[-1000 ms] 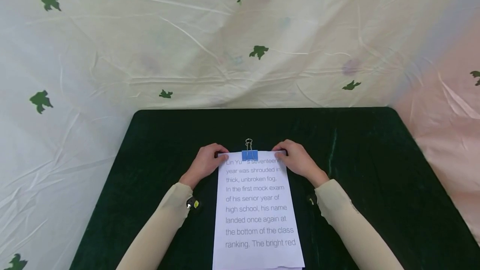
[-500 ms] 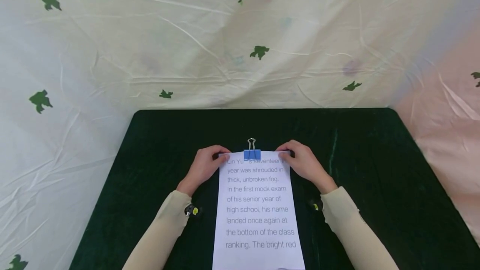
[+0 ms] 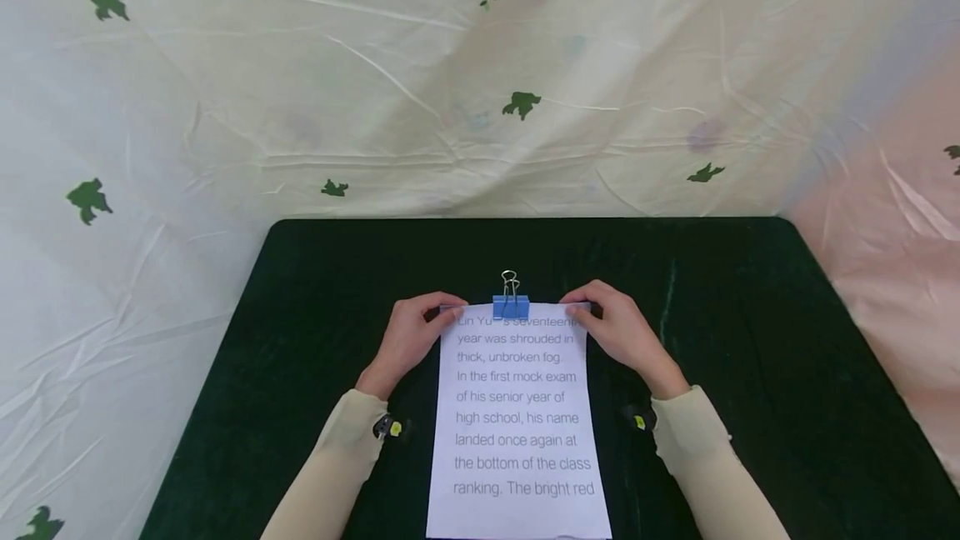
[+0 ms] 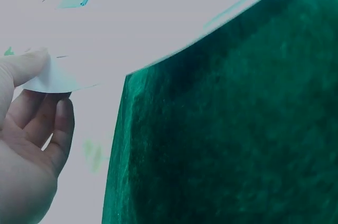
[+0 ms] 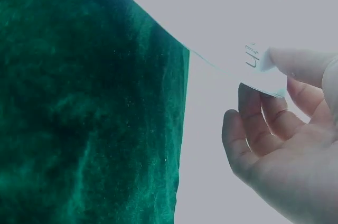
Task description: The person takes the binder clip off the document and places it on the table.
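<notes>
A stack of printed paper (image 3: 517,432) stands before me in the head view, its large black text facing up. At the middle of its top edge sits a blue binder clip (image 3: 511,307) with its wire handles raised. My left hand (image 3: 408,336) pinches the upper left corner between thumb and fingers; my right hand (image 3: 618,327) pinches the upper right corner the same way. In the left wrist view the thumb (image 4: 26,68) lies over the sheet, with fingers beneath. The right wrist view has the thumb (image 5: 301,65) on the paper near some text.
Dark green velvet cloth covers the table (image 3: 330,265), which spreads out around the paper. Behind and beside it hangs a pale curtain (image 3: 420,157) with green bird and leaf prints. A small dark device (image 3: 388,427) is worn at each wrist.
Both hands have shifted slightly to the right with the paper and the clip. The right forearm has swung a little outward. Each hand keeps its pinch on its corner.
</notes>
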The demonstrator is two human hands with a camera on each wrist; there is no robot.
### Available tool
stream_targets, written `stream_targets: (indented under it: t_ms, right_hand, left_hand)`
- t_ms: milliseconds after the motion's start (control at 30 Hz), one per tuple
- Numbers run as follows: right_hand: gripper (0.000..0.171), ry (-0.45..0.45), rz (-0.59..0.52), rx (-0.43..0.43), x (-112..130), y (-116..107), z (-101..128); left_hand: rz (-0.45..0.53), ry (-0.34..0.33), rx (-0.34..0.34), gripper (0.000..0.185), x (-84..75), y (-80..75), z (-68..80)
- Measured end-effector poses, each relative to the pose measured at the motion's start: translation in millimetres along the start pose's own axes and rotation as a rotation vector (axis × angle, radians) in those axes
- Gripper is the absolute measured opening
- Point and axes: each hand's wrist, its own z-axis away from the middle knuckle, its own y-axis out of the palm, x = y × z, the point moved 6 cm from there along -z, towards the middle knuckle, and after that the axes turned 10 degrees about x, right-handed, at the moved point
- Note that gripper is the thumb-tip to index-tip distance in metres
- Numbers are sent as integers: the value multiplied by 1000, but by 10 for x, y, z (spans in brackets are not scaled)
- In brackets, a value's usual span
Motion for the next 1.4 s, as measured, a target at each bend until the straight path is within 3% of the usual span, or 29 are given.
stream_targets:
  t_ms: [233,500,700,1100,1400]
  right_hand:
    - [20,4,-29,21,14,-27,16]
    - [44,-18,-69,56,134,-4,-59]
    - [52,-35,-101,63,271,11,-191]
    - [67,-67,-103,260,446,142,-464]
    - [59,-86,-154,302,444,163,-571]
  left_hand:
    - [50,16,-18,15,22,31,1]
    - [83,62,-25,15,14,32,4]
    - [97,75,-24,15,12,30,10]
    - [99,74,-43,14,36,25,34]
    - [112,104,-51,15,15,38,10]
